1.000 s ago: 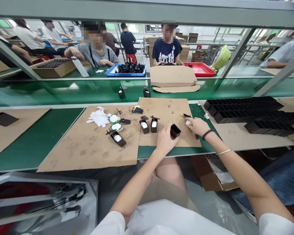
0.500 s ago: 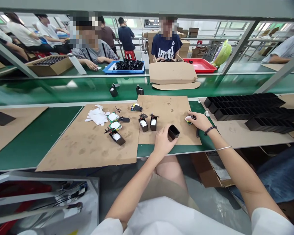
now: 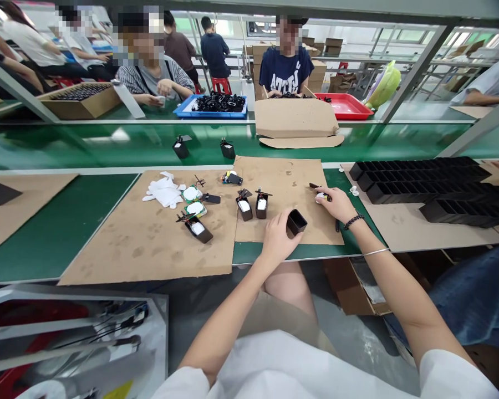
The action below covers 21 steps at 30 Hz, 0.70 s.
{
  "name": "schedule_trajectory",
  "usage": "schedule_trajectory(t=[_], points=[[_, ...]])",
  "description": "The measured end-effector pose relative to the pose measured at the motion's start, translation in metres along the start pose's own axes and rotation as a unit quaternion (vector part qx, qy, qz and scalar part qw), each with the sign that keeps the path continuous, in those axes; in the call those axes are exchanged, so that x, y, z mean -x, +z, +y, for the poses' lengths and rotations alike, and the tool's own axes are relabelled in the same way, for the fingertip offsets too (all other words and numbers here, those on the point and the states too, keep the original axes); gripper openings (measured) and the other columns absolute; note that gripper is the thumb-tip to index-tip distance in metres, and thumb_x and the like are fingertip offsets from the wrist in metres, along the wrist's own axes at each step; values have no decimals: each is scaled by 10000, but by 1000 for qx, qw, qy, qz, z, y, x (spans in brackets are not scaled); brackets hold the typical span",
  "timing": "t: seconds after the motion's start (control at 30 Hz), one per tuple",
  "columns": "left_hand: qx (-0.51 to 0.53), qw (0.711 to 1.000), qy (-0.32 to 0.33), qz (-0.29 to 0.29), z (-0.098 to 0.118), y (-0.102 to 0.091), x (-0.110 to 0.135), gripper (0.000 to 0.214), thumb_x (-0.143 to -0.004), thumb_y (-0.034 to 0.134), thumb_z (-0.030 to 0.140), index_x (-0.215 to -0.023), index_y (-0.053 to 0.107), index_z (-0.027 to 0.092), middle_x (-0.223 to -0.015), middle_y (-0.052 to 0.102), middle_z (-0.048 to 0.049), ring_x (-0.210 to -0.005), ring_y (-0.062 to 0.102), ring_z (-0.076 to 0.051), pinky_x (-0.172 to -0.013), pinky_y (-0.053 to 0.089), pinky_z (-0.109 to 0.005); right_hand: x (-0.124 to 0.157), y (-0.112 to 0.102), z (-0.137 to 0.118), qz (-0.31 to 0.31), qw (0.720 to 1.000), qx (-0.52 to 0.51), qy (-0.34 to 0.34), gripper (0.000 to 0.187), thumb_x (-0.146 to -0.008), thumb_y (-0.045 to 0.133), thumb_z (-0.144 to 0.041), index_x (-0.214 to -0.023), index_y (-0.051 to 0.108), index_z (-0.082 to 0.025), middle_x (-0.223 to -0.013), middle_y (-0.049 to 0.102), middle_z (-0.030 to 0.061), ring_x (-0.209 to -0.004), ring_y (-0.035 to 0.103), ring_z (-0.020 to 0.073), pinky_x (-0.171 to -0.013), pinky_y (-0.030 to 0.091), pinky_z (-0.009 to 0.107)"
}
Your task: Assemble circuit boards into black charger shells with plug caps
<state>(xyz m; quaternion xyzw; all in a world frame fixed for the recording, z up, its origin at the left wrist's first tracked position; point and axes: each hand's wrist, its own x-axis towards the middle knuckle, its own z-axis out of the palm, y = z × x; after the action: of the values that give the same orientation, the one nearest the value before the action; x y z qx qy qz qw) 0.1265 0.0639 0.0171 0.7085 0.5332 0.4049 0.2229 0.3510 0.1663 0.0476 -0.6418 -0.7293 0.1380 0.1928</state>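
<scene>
My left hand [image 3: 279, 235] is closed around an open-topped black plastic case [image 3: 297, 221], tilted over the cardboard sheet. Farther right, my right hand [image 3: 336, 204] pinches a small circuit board assembly [image 3: 322, 197] with white and yellow parts and a black piece sticking out; my fingers partly cover it. Left of the case stand two black cases [image 3: 261, 206] with white-faced parts and wires in them. A similar filled case [image 3: 199, 229] lies tilted farther left, close to green circuit boards with white pads [image 3: 194, 209]. Under my right wrist a dark tool handle [image 3: 337, 225] shows in part.
Rows of empty black cases [image 3: 419, 180] stand at right. White gloves [image 3: 164, 191] lie on the left cardboard [image 3: 120, 238]. Two filled cases [image 3: 227, 148] sit on the green conveyor [image 3: 128, 141]. Beyond it, co-workers sit by a blue tray [image 3: 212, 113] and a red tray [image 3: 351, 108].
The two cases on the conveyor have shifted left. My right hand has turned the circuit board assembly slightly, and its black piece now points up and left. My left hand keeps its hold.
</scene>
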Motion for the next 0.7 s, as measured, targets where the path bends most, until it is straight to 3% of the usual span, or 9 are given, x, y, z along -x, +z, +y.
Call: schedule_trajectory(t=[0.2,0.43,0.57,0.7], points=[[7,1000,-11,-8,2,-2,0,661,-752,771,168,-1362,525,228,-1335,678,-110,-1251,640,-343,-1081,511,-518,-1,-5,1,-1,1000,5,1,353,-963,621,-370,-1265,703,-205,-1108,713,98,-998,676,226,-940,529,395],[14,1000,-15,-16,4,-4,-1,675,-745,782,162,-1364,525,240,-1340,676,-100,-1238,644,-333,-1077,509,-507,-6,2,0,-10,999,-11,-34,302,-996,601,-329,-1252,661,-182,-1267,690,86,-1177,651,223,-1056,516,474],[16,999,-20,-28,6,-8,-2,676,-755,776,164,-1376,521,244,-1354,670,-95,-1246,638,-333,-1086,500,-513,-8,1,4,-29,998,-5,-54,344,-992,530,-252,-1297,680,-206,-1304,695,111,-1228,639,249,-1091,494,435],[22,999,-23,-36,7,-9,-3,682,-765,767,168,-1393,511,236,-1402,645,-96,-1287,618,-340,-1110,480,-537,-13,-7,10,-61,996,2,-73,399,-817,748,-328,-1210,751,-264,-1300,705,94,-1229,638,316,-1076,503,435]])
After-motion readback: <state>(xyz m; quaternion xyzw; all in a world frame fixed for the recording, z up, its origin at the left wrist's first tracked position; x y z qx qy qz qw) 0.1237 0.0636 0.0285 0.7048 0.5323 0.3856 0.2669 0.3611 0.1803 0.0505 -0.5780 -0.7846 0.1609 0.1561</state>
